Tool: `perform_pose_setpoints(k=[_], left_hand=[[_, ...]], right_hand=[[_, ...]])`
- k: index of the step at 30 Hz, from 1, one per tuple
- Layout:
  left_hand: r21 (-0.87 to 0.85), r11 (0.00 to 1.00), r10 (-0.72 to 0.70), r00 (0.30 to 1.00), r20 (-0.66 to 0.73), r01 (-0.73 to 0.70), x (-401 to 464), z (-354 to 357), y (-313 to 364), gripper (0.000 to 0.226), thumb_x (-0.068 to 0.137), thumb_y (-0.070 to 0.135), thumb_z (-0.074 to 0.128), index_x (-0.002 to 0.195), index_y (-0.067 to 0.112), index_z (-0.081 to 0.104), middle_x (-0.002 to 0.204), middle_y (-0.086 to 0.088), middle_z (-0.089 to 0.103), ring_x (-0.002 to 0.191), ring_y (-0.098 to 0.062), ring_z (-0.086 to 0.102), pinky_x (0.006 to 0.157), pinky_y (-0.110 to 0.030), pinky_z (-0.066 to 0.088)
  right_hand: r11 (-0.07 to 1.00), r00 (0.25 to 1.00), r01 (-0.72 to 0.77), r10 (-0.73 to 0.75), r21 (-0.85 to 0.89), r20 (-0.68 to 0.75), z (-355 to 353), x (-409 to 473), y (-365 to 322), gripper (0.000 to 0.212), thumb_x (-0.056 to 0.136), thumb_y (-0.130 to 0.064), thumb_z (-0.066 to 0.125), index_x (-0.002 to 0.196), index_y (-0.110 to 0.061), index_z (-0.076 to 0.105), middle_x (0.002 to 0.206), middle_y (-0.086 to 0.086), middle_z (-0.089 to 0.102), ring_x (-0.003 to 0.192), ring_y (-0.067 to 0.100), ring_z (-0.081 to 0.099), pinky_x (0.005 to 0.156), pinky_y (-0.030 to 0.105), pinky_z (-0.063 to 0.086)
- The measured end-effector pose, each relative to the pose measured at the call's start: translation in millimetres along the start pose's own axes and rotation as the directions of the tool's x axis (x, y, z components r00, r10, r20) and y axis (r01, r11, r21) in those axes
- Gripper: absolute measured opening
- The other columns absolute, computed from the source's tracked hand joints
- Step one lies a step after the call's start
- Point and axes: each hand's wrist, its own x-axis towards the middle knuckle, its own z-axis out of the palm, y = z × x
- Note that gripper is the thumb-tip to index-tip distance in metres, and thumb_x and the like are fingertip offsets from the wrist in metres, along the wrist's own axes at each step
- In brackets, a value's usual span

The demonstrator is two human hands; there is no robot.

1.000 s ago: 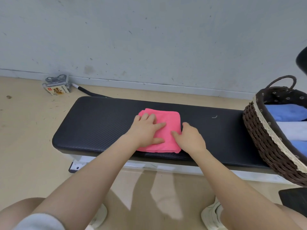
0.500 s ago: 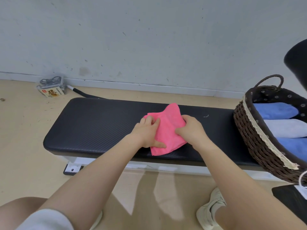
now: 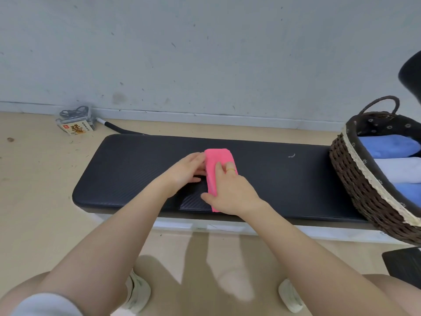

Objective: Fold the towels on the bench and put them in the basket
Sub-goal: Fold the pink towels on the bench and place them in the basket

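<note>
A pink towel [image 3: 219, 158] lies folded into a narrow strip along the middle of the black padded bench [image 3: 136, 169]. My right hand [image 3: 231, 193] rests flat on top of the towel's near half, a gold ring on one finger. My left hand [image 3: 188, 172] sits just left of the towel, its straight fingertips touching the towel's left edge. At the bench's right end stands a dark wicker basket [image 3: 355, 185] with a lace rim; it holds folded blue towels [image 3: 385, 148] and a white towel [image 3: 403, 169].
The bench runs along a grey wall. On the floor behind its left end lie a small printed box [image 3: 76, 125] and a black cable [image 3: 115, 128]. A black rounded object [image 3: 412, 74] juts in at the right edge. My shoes stand below the bench's front edge.
The towel went from a flat square, through a lifted fold held by both hands, to a narrower strip lying down. My right hand now presses on it; my left slid to its left edge.
</note>
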Motion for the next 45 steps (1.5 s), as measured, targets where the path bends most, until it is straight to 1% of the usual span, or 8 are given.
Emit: perform_pose_setpoints(k=[6, 12, 15, 21, 28, 34, 40, 45], left_hand=[[0.481, 0.874, 0.154, 0.978, -0.138, -0.070, 22.4, 6.8, 6.5, 0.044, 0.092, 0.026, 0.052, 0.133, 0.014, 0.044, 0.105, -0.006, 0.066, 0.095, -0.021, 0.062, 0.086, -0.038, 0.051], [0.648, 0.757, 0.268, 0.943, -0.198, -0.079, 26.7, 10.2, -1.7, 0.045, 0.092, 0.025, 0.052, 0.135, 0.015, 0.041, 0.122, -0.009, 0.059, 0.112, -0.026, 0.055, 0.090, -0.034, 0.042], [0.660, 0.742, 0.308, 0.935, -0.175, -0.121, 27.7, 7.4, -6.6, 0.047, 0.092, 0.022, 0.054, 0.136, 0.013, 0.040, 0.124, -0.011, 0.056, 0.113, -0.025, 0.052, 0.091, -0.032, 0.039], [0.729, 0.665, 0.282, 0.958, -0.045, -0.161, 24.9, 9.5, 2.4, 0.062, 0.090, 0.001, 0.038, 0.148, 0.016, 0.018, 0.152, -0.010, 0.024, 0.133, -0.028, 0.034, 0.107, -0.040, 0.032], [0.530, 0.788, 0.173, 0.939, 0.297, -0.313, -12.1, 9.9, 31.9, 0.104, 0.073, 0.014, 0.075, 0.147, 0.037, 0.004, 0.142, 0.015, 0.029, 0.124, -0.005, 0.040, 0.099, -0.021, 0.036], [0.533, 0.725, 0.345, 0.899, 0.269, -0.437, -23.4, 53.9, 60.5, 0.051, 0.073, 0.025, 0.076, 0.116, 0.029, 0.049, 0.109, 0.008, 0.056, 0.099, -0.014, 0.054, 0.079, -0.025, 0.046], [0.203, 0.894, 0.374, 0.915, 0.153, -0.399, -32.7, 92.6, 88.8, 0.032, 0.074, 0.016, 0.076, 0.093, 0.029, 0.054, 0.088, 0.011, 0.063, 0.079, -0.003, 0.061, 0.072, -0.021, 0.052], [-0.055, 0.934, 0.358, 0.930, 0.087, -0.354, -26.5, 125.3, 106.3, 0.029, 0.076, 0.011, 0.073, 0.096, 0.025, 0.056, 0.093, 0.007, 0.066, 0.078, -0.001, 0.066, 0.068, -0.015, 0.054]], right_hand=[[0.924, 0.984, 0.028, 0.040, 0.382, -0.172, -3.4, 1.1, 8.8, 0.035, 0.096, -0.012, 0.038, 0.129, -0.011, 0.050, 0.124, 0.012, 0.056, 0.104, 0.028, 0.059, 0.090, 0.037, 0.048], [0.714, 0.926, -0.286, 0.378, 0.639, -0.008, 25.7, 11.6, 18.4, 0.062, 0.076, -0.045, 0.069, 0.120, -0.008, 0.047, 0.118, 0.009, 0.056, 0.107, 0.028, 0.057, 0.087, 0.044, 0.050], [0.757, 0.910, -0.344, 0.414, 0.556, 0.000, 34.5, 12.9, 10.6, 0.062, 0.073, -0.057, 0.064, 0.110, -0.009, 0.050, 0.108, 0.006, 0.063, 0.107, 0.029, 0.055, 0.089, 0.043, 0.047], [0.757, 0.939, -0.262, 0.343, 0.599, -0.024, 27.5, 16.0, -4.4, 0.045, 0.079, -0.030, 0.060, 0.111, -0.009, 0.038, 0.105, 0.009, 0.062, 0.100, 0.030, 0.055, 0.086, 0.043, 0.047], [0.766, 0.999, 0.030, -0.004, 0.642, -0.043, -15.1, -17.1, 59.1, 0.059, 0.071, 0.000, 0.057, 0.124, -0.026, 0.050, 0.108, -0.004, 0.062, 0.096, 0.017, 0.058, 0.079, 0.032, 0.051], [0.807, 0.989, 0.131, -0.147, 0.576, -0.019, -52.3, -47.4, 103.7, 0.055, 0.069, -0.009, 0.065, 0.121, -0.025, 0.054, 0.110, -0.003, 0.058, 0.099, 0.013, 0.056, 0.083, 0.029, 0.049], [0.919, 1.000, -0.018, 0.008, 0.394, 0.026, -89.0, -80.8, 160.7, 0.045, 0.069, -0.029, 0.077, 0.108, -0.026, 0.057, 0.101, -0.010, 0.062, 0.092, 0.010, 0.059, 0.077, 0.024, 0.048], [0.744, 0.995, -0.031, 0.088, 0.667, -0.053, -117.0, -106.2, 195.7, 0.024, 0.077, -0.005, 0.068, 0.098, -0.015, 0.063, 0.089, -0.006, 0.066, 0.084, 0.010, 0.061, 0.069, 0.018, 0.046]])
